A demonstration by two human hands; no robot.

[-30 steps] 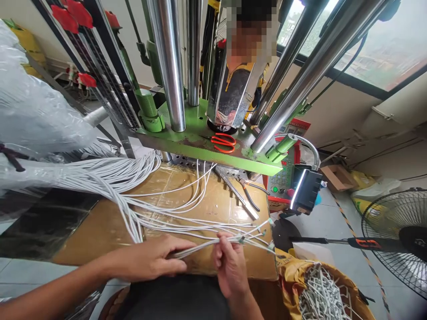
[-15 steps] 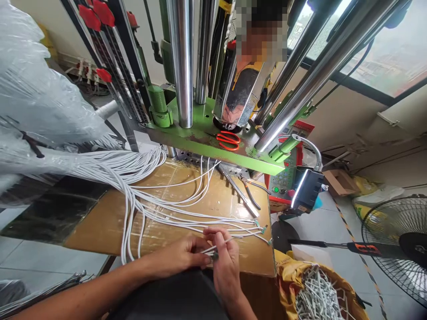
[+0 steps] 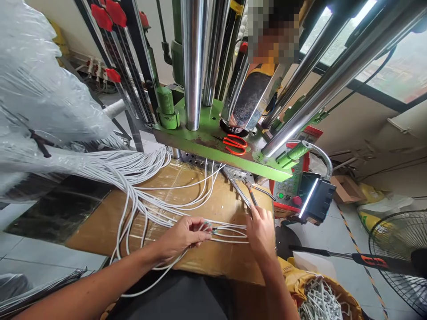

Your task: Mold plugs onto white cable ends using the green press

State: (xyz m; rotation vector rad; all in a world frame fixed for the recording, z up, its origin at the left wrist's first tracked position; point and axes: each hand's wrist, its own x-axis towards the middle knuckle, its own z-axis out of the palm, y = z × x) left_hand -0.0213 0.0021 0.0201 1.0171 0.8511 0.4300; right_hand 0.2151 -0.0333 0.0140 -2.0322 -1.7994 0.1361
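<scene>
My left hand (image 3: 187,235) is closed, pinching a white cable (image 3: 151,291) near its end, where a small greenish connector (image 3: 207,225) shows at the fingertips. The cable loops down below my wrist. My right hand (image 3: 260,226) is at the right side of the cardboard-covered table (image 3: 160,178), its fingers curled over the handle end of the pliers (image 3: 251,190). A long metal bar-like tool (image 3: 236,189) lies alongside, its near end hidden under the same hand. Several white cables (image 3: 230,234) stretch across the cardboard between my hands.
Behind the table stands a green press plate (image 3: 213,146) with steel columns (image 3: 193,66). Orange-handled scissors (image 3: 235,143) lie on it. A thick cable bundle (image 3: 133,162) is at left, a scrap bag (image 3: 290,278) and fan (image 3: 400,258) at right.
My right hand has left the cable end and moved right to the pliers. My left hand has moved up slightly with the cable end. The view has shifted a little.
</scene>
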